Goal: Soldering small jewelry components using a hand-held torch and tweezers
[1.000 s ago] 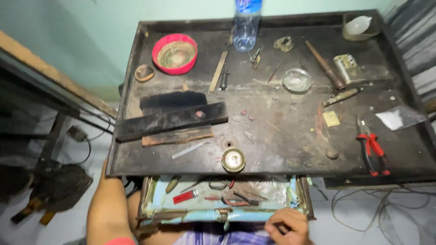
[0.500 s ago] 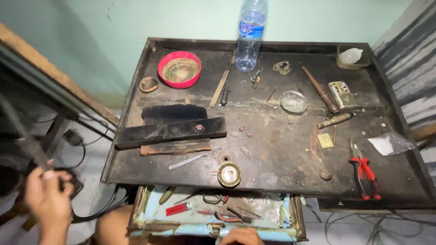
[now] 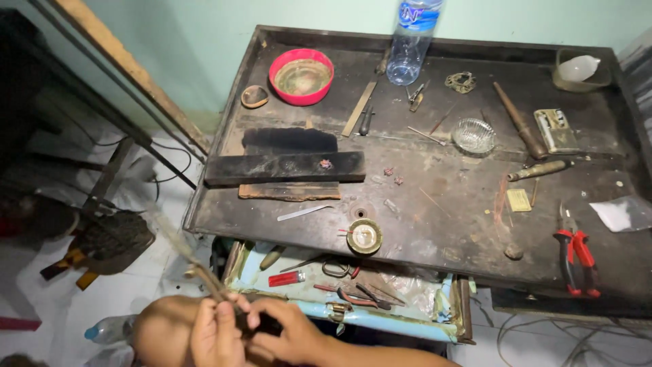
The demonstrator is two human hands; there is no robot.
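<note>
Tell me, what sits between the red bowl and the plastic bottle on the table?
In the head view, a flat metal file lies slanted between the red bowl and the plastic bottle, with a small dark tool beside it.

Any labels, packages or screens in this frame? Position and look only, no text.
Water bottle label: top centre of the workbench, blue wrap band on a clear plastic bottle.
Small packet: right rear of the bench, flat rectangle, pale printed face.
Clear plastic bag: right edge, whitish, flat.
No screens or signs.

We see a dark counter [image 3: 435,204] carrying a red bowl [image 3: 301,76], water bottle [image 3: 411,41], black block [image 3: 285,168], glass dish [image 3: 473,136] and red pliers [image 3: 576,255].
</note>
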